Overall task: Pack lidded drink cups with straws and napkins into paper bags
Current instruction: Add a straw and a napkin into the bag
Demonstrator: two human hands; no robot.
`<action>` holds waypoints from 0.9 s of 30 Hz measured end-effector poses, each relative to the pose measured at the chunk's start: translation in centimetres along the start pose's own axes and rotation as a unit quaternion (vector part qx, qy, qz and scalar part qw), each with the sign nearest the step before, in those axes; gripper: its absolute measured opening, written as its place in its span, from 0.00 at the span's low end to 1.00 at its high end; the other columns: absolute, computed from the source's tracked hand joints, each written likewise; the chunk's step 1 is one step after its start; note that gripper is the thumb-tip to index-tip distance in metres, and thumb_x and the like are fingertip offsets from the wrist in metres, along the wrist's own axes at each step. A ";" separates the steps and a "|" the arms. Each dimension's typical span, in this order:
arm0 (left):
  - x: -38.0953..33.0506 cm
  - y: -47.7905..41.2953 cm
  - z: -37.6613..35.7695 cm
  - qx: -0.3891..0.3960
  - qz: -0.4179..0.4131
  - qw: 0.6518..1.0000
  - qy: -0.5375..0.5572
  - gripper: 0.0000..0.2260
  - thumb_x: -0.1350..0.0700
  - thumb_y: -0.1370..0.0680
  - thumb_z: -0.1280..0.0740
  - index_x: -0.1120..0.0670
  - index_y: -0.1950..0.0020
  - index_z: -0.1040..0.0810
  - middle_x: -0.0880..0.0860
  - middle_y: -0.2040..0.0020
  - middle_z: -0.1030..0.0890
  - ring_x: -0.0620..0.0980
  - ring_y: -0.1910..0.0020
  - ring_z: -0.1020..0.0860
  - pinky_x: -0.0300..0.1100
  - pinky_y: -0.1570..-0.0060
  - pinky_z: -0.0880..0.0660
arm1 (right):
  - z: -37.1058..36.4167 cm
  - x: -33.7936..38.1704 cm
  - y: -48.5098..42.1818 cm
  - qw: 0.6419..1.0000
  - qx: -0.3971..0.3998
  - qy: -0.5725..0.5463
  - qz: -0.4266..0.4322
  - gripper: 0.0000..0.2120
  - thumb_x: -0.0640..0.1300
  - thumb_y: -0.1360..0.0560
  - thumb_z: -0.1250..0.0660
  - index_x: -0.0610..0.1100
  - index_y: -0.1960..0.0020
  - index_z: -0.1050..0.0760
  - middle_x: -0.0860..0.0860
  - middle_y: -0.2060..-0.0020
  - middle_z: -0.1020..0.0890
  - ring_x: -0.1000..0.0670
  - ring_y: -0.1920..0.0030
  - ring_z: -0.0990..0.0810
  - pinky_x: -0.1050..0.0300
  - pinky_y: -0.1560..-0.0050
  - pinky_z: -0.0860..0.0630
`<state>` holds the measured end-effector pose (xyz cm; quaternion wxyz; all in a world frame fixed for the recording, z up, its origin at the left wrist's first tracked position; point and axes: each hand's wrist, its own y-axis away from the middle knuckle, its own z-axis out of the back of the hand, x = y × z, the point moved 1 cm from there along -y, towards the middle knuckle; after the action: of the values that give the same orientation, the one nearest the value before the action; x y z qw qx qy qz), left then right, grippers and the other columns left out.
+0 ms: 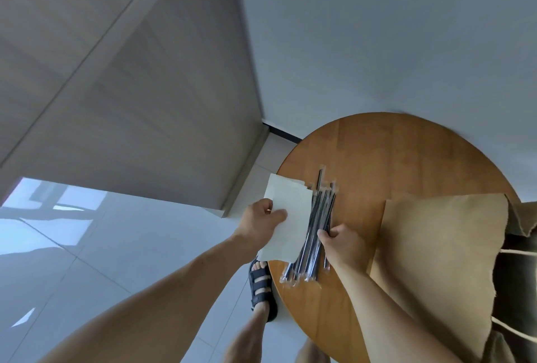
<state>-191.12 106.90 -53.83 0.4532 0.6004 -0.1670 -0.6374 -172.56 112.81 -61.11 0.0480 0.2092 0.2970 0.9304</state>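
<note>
My left hand [263, 219] pinches a white napkin [290, 217] and holds it over the left edge of the round wooden table [392, 153]. Beside it lies a pile of several black straws [316, 226] in clear wrappers. My right hand [338, 242] pinches one or more of those straws near the middle of the pile. A brown paper bag [436, 252] lies flat on the table's right side, its white cord handles hanging at the right. No drink cup is in view.
The table stands against a white wall, with a grey cabinet to the left. Pale floor tiles show below, and my sandalled foot [261, 284] is next to the table's near left edge.
</note>
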 end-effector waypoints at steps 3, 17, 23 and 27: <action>0.1 0.1 0.0 -0.005 -0.011 1.000 -0.013 0.03 0.56 0.23 0.34 0.54 0.54 0.22 0.49 0.60 0.19 0.42 0.68 0.21 0.32 0.74 0.27 | -0.2 0.2 -0.2 0.999 0.012 0.032 -0.006 0.17 0.54 0.24 0.33 0.52 0.70 0.29 0.56 0.76 0.22 0.55 0.76 0.22 0.60 0.75 0.24; -3.6 1.5 -0.1 -0.007 -0.058 0.997 -0.043 0.08 0.54 0.21 0.38 0.53 0.44 0.26 0.51 0.53 0.20 0.48 0.56 0.21 0.41 0.61 0.23 | 4.9 3.0 1.6 0.976 -0.082 -0.197 0.038 0.05 0.45 0.26 0.29 0.46 0.58 0.23 0.55 0.67 0.21 0.54 0.65 0.22 0.67 0.68 0.29; -8.2 4.0 -0.4 0.015 -0.126 0.992 -0.011 0.08 0.57 0.22 0.38 0.47 0.46 0.24 0.47 0.54 0.18 0.47 0.56 0.19 0.40 0.61 0.24 | 10.4 7.7 5.7 0.912 -0.031 -0.365 0.185 0.06 0.42 0.27 0.26 0.52 0.54 0.20 0.58 0.63 0.16 0.59 0.61 0.18 0.69 0.60 0.23; -10.9 6.0 -0.7 0.048 -0.133 0.989 0.042 0.12 0.57 0.25 0.35 0.45 0.67 0.19 0.43 0.71 0.21 0.41 0.71 0.23 0.37 0.69 0.27 | 12.5 9.4 7.6 0.907 -0.055 -0.364 0.206 0.08 0.42 0.28 0.25 0.55 0.58 0.20 0.57 0.65 0.16 0.58 0.63 0.18 0.63 0.58 0.22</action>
<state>-189.65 112.43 -42.74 0.3417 0.6646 -0.0972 -0.6574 -175.57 115.24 -44.18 -0.0291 0.5866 0.1579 0.7938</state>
